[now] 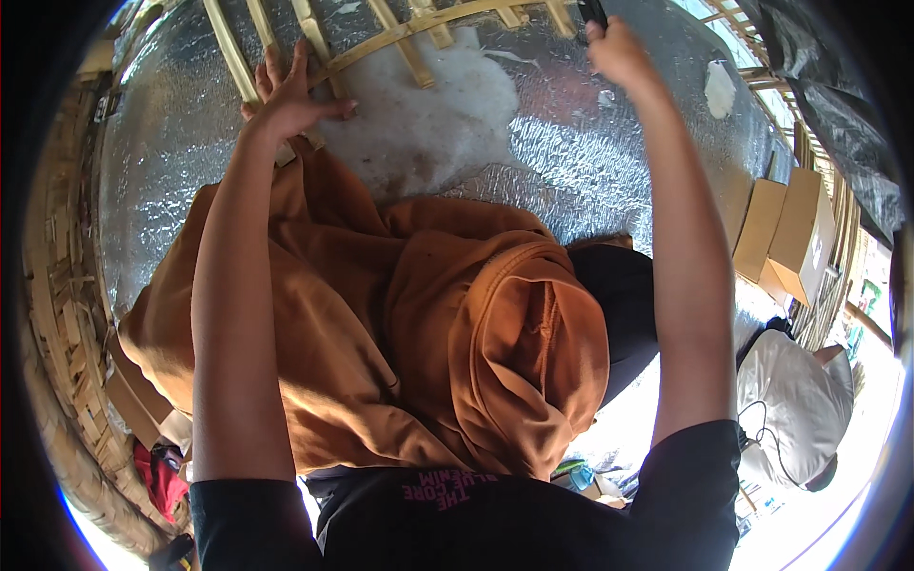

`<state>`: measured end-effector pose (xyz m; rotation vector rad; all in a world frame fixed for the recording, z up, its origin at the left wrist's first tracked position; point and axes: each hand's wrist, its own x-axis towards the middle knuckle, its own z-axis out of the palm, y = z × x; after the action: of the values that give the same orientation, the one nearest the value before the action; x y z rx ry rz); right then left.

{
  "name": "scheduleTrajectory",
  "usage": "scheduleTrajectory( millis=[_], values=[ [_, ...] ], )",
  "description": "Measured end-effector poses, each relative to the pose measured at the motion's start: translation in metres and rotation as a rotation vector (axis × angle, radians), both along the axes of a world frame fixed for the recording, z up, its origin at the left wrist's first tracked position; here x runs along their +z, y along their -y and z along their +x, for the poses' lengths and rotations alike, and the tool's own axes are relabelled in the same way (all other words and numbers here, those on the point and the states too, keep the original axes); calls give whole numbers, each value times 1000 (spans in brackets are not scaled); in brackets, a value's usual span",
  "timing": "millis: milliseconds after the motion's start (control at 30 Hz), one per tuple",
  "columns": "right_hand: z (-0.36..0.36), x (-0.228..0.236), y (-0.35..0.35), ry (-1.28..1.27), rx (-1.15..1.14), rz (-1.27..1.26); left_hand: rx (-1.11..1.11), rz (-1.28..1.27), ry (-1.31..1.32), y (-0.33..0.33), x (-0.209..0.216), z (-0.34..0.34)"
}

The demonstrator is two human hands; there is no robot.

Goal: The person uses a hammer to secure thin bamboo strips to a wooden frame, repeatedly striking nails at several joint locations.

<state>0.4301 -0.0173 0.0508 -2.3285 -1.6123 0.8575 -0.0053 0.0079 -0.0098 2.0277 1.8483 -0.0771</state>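
Note:
My left hand [293, 107] lies with spread fingers over light bamboo slats [413, 63] and beside the near end of a curved bamboo strip [357, 51] that crosses them. The slats lie side by side, running away beyond the top edge of the head view. My right hand [621, 57] is closed around a black, handle-like object [593, 11] at the far right end of the strip. Most of that object is cut off, so its kind does not show. Orange-brown cloth [333, 285] covers my lap.
Silvery foil sheeting [571, 143] covers the floor, with a whitish worn patch [428, 114] near the slats. A cardboard box [795, 233] and a white sack [795, 404] stand to the right. A woven bamboo wall [71, 285] runs along the left.

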Motion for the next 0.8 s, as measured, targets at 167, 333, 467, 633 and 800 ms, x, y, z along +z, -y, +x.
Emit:
scheduleTrajectory(
  millis=[167,333,467,633,800],
  values=[
    [11,31,2,513,-39,745,30,-40,-76,5,9,0],
    [-29,46,7,177,-268,861,28,-62,-61,2,14,8],
    [-6,-20,4,34,-51,89,18,-46,-24,3,9,11],
    [-23,33,14,387,36,489,25,-48,-25,4,14,8],
    [-61,64,12,67,-216,990,5,-18,-2,6,10,5]
  ],
)
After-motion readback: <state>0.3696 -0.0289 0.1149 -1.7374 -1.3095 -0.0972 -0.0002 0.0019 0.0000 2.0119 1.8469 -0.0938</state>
